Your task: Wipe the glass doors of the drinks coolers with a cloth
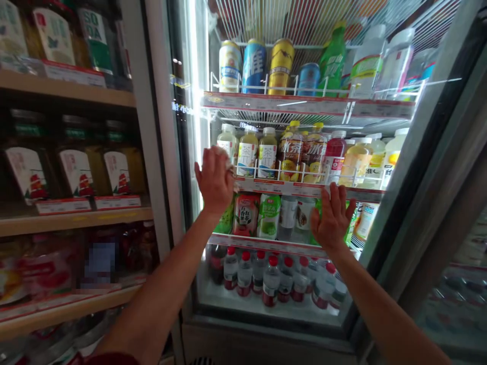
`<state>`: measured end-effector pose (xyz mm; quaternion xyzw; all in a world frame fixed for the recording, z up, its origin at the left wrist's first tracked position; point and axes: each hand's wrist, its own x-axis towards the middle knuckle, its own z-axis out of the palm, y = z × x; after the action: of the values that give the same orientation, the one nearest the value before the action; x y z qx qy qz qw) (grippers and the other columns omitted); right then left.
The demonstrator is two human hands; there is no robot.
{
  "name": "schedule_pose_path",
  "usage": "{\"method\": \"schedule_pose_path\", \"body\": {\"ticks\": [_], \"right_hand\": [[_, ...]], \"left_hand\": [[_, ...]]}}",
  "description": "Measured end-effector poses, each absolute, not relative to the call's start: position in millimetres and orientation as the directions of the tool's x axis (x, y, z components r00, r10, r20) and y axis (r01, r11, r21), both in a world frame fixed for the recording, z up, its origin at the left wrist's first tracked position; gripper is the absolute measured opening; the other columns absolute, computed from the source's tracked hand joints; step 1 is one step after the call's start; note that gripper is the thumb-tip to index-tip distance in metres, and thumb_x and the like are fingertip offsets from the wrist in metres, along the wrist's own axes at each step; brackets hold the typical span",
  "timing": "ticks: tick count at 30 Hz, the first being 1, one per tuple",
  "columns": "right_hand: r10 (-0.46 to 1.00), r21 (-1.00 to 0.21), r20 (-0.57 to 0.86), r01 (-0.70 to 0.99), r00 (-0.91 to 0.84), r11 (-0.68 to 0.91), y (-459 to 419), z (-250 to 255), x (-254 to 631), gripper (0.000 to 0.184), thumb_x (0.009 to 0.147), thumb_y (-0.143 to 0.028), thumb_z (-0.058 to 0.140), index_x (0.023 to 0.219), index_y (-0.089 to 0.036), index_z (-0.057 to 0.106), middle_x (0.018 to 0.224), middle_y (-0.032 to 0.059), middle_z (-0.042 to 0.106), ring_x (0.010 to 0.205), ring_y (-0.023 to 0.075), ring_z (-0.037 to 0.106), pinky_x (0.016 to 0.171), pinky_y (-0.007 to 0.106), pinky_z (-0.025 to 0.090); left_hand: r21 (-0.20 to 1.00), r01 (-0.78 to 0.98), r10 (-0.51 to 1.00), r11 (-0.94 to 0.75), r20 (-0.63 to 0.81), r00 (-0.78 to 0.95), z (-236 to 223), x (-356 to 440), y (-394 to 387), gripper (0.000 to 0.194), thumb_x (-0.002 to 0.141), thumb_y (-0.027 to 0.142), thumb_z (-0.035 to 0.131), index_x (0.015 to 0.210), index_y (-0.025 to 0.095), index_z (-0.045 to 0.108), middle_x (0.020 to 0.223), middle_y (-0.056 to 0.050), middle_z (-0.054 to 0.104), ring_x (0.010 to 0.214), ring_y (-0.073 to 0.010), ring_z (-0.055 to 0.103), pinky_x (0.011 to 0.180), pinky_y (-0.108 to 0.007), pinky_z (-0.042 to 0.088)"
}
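Observation:
My left hand (216,181) presses a pale crumpled cloth (229,161) flat against the glass door (182,152) of a drinks fridge. Most of the cloth is hidden under the palm and fingers. To the right and a bit lower, my right hand (334,215) rests against the glass, fingers stretched out and holding nothing. Behind the pane, near my left hand, stand tea bottles (247,152) with white labels. Green cartons partly show behind my right hand.
Inside the fridge, cans (254,66) fill the upper shelf and red-capped bottles (271,284) the bottom. On the left, wooden shelves (68,220) carry bottles and price tags. A dark door frame (418,167) runs down the right side.

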<state>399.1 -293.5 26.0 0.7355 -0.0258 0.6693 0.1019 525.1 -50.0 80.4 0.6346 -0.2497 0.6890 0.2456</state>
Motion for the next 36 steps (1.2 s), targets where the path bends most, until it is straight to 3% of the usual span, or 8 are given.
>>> {"method": "schedule_pose_path", "body": {"ticks": [2, 7, 13, 18, 21, 27, 32, 36], "right_hand": [[0.095, 0.111, 0.991, -0.173, 0.098, -0.979, -293, 26, 399, 0.060, 0.082, -0.028, 0.043, 0.139, -0.019, 0.027, 0.142, 0.0149, 0.034, 0.134, 0.0275, 0.025, 0.107, 0.053, 0.014], [0.104, 0.119, 0.990, -0.162, 0.100, -0.980, -295, 25, 399, 0.060, 0.082, -0.028, 0.045, 0.139, -0.019, 0.028, 0.143, 0.0137, 0.033, 0.134, 0.0264, 0.024, 0.108, 0.051, 0.014], [0.102, 0.116, 0.990, -0.161, 0.093, -0.980, -295, 25, 399, 0.060, 0.082, -0.028, 0.045, 0.138, -0.019, 0.029, 0.143, 0.0141, 0.034, 0.134, 0.0273, 0.026, 0.107, 0.053, 0.015], [0.095, 0.108, 0.991, -0.152, 0.094, -0.982, -296, 24, 400, 0.059, 0.081, -0.027, 0.046, 0.138, -0.019, 0.030, 0.143, 0.0138, 0.033, 0.134, 0.0271, 0.026, 0.108, 0.052, 0.013], [0.093, 0.107, 0.991, -0.152, 0.093, -0.983, -296, 24, 400, 0.059, 0.081, -0.028, 0.046, 0.137, -0.019, 0.032, 0.143, 0.0135, 0.034, 0.134, 0.0274, 0.026, 0.107, 0.052, 0.014], [0.093, 0.107, 0.992, -0.166, 0.089, -0.980, -295, 24, 400, 0.059, 0.082, -0.028, 0.044, 0.138, -0.020, 0.030, 0.143, 0.0128, 0.034, 0.134, 0.0270, 0.026, 0.107, 0.051, 0.015], [0.097, 0.109, 0.992, -0.166, 0.081, -0.980, -296, 23, 401, 0.058, 0.081, -0.028, 0.045, 0.137, -0.019, 0.031, 0.143, 0.0127, 0.033, 0.135, 0.0259, 0.024, 0.108, 0.051, 0.014], [0.075, 0.091, 0.992, -0.168, 0.101, -0.982, -295, 24, 401, 0.057, 0.081, -0.029, 0.044, 0.136, -0.019, 0.033, 0.142, 0.0125, 0.035, 0.135, 0.0258, 0.025, 0.108, 0.051, 0.014]], "left_hand": [[0.018, -0.660, 0.084, -0.751, 0.994, -0.068, 84, 525, -49, 0.045, 0.088, 0.025, 0.037, 0.132, 0.013, 0.037, 0.143, -0.013, 0.031, 0.136, -0.0216, 0.018, 0.109, -0.046, 0.019], [-0.569, -0.647, -0.500, -0.508, 0.806, -0.316, 70, 509, -69, 0.045, 0.086, 0.020, 0.040, 0.130, 0.021, 0.040, 0.138, -0.005, 0.043, 0.134, -0.0160, 0.024, 0.113, -0.039, 0.014], [-0.094, -0.650, -0.033, -0.754, 0.994, -0.106, 92, 528, -36, 0.047, 0.085, 0.023, 0.039, 0.132, 0.015, 0.038, 0.142, -0.013, 0.033, 0.136, -0.0232, 0.020, 0.111, -0.046, 0.016], [-0.734, -0.563, -0.688, -0.379, 0.630, -0.359, 22, 503, -52, 0.044, 0.083, 0.018, 0.042, 0.127, 0.024, 0.044, 0.138, -0.007, 0.041, 0.132, -0.0180, 0.030, 0.110, -0.044, 0.021], [-0.850, -0.501, -0.788, -0.161, 0.416, -0.454, -6, 505, -34, 0.036, 0.085, 0.023, 0.043, 0.120, 0.028, 0.050, 0.137, 0.001, 0.044, 0.131, -0.0122, 0.031, 0.111, -0.036, 0.021], [-0.300, -0.575, -0.271, -0.762, 0.953, -0.138, 10, 539, 16, 0.044, 0.083, 0.026, 0.050, 0.126, 0.019, 0.045, 0.138, -0.009, 0.041, 0.134, -0.0227, 0.025, 0.113, -0.045, 0.011], [-0.673, -0.567, -0.635, -0.475, 0.708, -0.307, -3, 532, 8, 0.038, 0.086, 0.025, 0.044, 0.123, 0.030, 0.047, 0.127, -0.001, 0.054, 0.128, -0.0145, 0.037, 0.112, -0.040, 0.015], [-0.362, -0.573, -0.313, -0.735, 0.931, -0.187, 13, 540, 17, 0.044, 0.085, 0.026, 0.046, 0.128, 0.023, 0.043, 0.135, -0.009, 0.045, 0.134, -0.0200, 0.026, 0.111, -0.044, 0.018]]}}
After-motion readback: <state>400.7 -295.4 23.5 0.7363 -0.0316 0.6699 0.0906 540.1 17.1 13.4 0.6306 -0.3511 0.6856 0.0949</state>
